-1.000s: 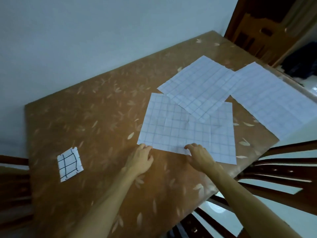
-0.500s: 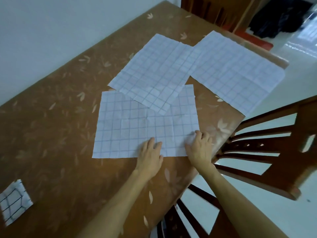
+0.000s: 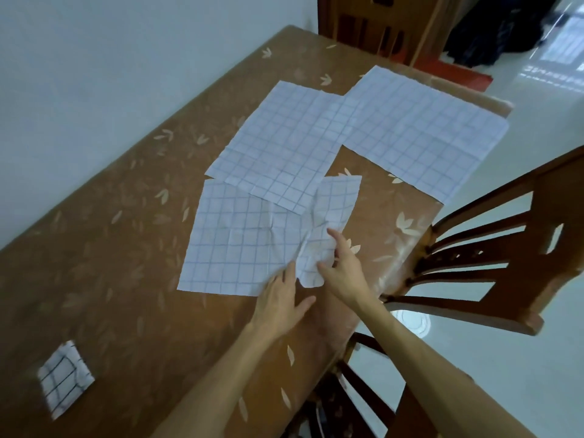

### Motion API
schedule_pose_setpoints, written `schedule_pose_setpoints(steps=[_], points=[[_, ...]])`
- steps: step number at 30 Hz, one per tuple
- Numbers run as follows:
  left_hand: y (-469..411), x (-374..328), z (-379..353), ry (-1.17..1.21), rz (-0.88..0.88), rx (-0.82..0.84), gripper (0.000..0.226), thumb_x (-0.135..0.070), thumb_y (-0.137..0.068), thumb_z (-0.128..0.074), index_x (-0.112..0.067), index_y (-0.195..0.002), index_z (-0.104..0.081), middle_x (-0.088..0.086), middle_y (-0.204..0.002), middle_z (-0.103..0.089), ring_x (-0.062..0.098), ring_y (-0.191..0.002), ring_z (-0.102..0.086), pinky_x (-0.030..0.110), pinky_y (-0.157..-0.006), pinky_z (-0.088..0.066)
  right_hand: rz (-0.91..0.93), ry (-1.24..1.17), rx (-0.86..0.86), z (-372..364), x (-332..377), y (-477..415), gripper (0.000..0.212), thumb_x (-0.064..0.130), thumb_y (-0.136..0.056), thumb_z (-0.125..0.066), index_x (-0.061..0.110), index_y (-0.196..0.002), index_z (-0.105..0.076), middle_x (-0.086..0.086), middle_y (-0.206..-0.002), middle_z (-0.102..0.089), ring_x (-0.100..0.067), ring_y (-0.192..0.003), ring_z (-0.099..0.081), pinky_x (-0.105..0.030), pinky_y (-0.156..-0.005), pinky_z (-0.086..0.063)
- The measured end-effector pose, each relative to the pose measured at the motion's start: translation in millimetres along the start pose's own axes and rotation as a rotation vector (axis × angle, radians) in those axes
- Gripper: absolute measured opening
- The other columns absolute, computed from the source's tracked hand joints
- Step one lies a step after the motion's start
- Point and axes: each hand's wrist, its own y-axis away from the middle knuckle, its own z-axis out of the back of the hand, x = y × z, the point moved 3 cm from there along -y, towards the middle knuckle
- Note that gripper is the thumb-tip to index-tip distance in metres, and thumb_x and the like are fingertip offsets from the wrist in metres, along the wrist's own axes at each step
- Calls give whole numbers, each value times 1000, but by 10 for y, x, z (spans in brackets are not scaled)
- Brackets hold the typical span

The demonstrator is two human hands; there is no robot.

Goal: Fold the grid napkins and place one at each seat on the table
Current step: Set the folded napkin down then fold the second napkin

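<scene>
Grid napkin, the nearest one, a white square sheet with thin blue lines, lies spread on the brown leaf-patterned tabletop, right under both hands in the head view. The right hand pinches its near right corner between thumb and fingers. That corner is up off the tabletop and crumpled, while the rest of the sheet lies flat. The left hand sits just beside it on the left, fingers straight, fingertips pressing down on the napkin's near edge.

Beyond the hands, a second white grid napkin lies open and turned at an angle, its near corner overlapping the far edge of the held one. A third white grid napkin lies open to its right, meeting it along one side and reaching the tabletop's right edge. Well apart, at the near left, lies a small folded napkin with dark grid lines. A brown wooden chair stands against the tabletop's right edge, near the right hand.
</scene>
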Motion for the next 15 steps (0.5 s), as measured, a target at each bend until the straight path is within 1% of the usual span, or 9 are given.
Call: schedule_pose_setpoints(steps=[2, 4, 6, 8, 9, 10, 11, 13, 15], points=[[111, -21, 117, 44, 6, -100, 71, -40, -96, -61, -17, -154, -26, 3, -141, -55, 22, -127, -54, 37, -100, -50, 67, 22, 51, -52, 203, 129, 61, 10, -85, -57, 31, -141, -45, 2, -119, -63, -13, -104, -60, -38, -92, -56], [235, -9, 283, 88, -6, -213, 56, -29, -96, -62, -17, -146, -40, 3, -132, -62, 21, -119, -60, 38, -95, -54, 138, 66, 80, -99, 443, 272, 54, 18, -82, -58, 36, -133, -52, 9, -119, -62, -9, -106, -60, -41, -91, -56], [394, 3, 482, 113, -12, -277, 31, -26, -99, -58, -17, -128, -55, 2, -112, -68, 22, -104, -66, 38, -84, -55, 206, 53, 82, -133, 713, 448, 52, 12, -82, -57, 32, -130, -56, 16, -103, -62, -4, -86, -64, -32, -76, -57], [606, -14, 699, 170, -30, -281, 17, -29, -101, -54, -16, -108, -60, 1, -97, -65, 22, -91, -65, 38, -76, -54, 282, 61, 86, -150, 1000, 652, 54, 1, -83, -53, 29, -129, -57, 23, -72, -58, -1, -54, -54, -17, -55, -46], [741, -33, 806, 209, -42, -275, 14, -30, -100, -54, -17, -101, -60, 0, -94, -63, 21, -88, -64, 38, -75, -54, 313, 87, 99, -163, 1154, 766, 56, -1, -82, -52, 30, -129, -57, 22, -59, -55, -3, -46, -46, -16, -49, -40], [895, -56, 913, 252, -55, -256, 12, -30, -98, -55, -19, -95, -57, -2, -91, -62, 19, -86, -64, 38, -75, -54, 341, 112, 121, -190, 1301, 864, 57, 0, -81, -50, 32, -128, -58, 19, -56, -57, -6, -43, -40, -18, -49, -38], [1047, -72, 1009, 315, -80, -230, 10, -29, -96, -56, -21, -90, -55, -4, -90, -61, 16, -85, -63, 36, -75, -55, 371, 131, 148, -230, 1458, 958, 58, 1, -81, -49, 34, -128, -59, 15, -66, -64, -9, -46, -40, -21, -51, -39], [1347, -74, 1206, 466, -138, -142, 10, -20, -92, -56, -30, -89, -57, -10, -85, -63, 8, -80, -64, 24, -72, -55, 436, 172, 235, -331, 1780, 1151, 59, 2, -82, -47, 37, -128, -60, 11, -109, -70, -21, -63, -53, -21, -60, -46], [1605, 23, 1408, 549, -156, -125, 30, -9, -84, -56, -38, -94, -58, -15, -84, -64, 3, -79, -63, 16, -70, -51, 515, 223, 318, -439, 2114, 1374, 57, 1, -85, -46, 36, -128, -61, 12, -118, -65, -11, -87, -64, -12, -68, -45]])
